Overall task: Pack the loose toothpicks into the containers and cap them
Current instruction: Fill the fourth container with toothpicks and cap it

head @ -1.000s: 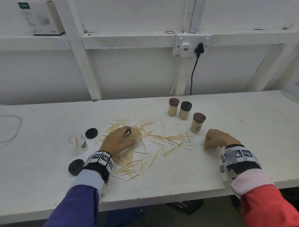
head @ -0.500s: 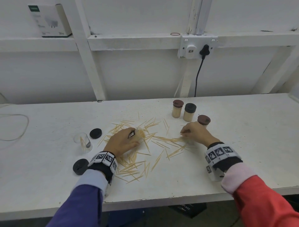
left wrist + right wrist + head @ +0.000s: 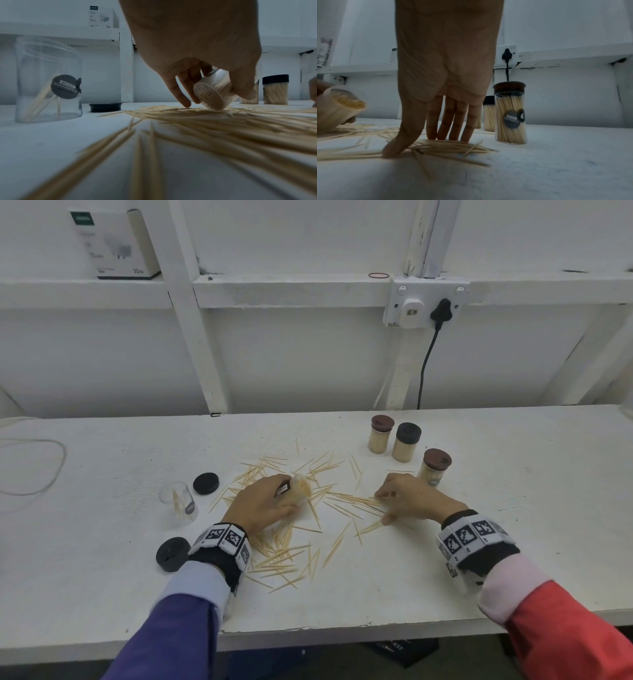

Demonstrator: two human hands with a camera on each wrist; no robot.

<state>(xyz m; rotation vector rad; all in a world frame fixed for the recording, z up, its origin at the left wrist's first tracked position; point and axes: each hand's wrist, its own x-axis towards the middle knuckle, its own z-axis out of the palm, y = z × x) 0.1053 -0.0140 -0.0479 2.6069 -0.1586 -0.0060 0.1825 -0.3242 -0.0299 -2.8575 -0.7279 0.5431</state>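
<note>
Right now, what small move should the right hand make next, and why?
Probably close the right hand on the toothpick bundle under its fingers and thumb, then carry it to the tilted open container held by the left hand, its mouth facing right.

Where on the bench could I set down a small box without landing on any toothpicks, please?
Bare bench lies right of the three capped jars. Another bare strip runs behind the open jar and black cap, towards the wall. The middle is crowded: loose toothpicks surround the left hand and right hand.
</note>
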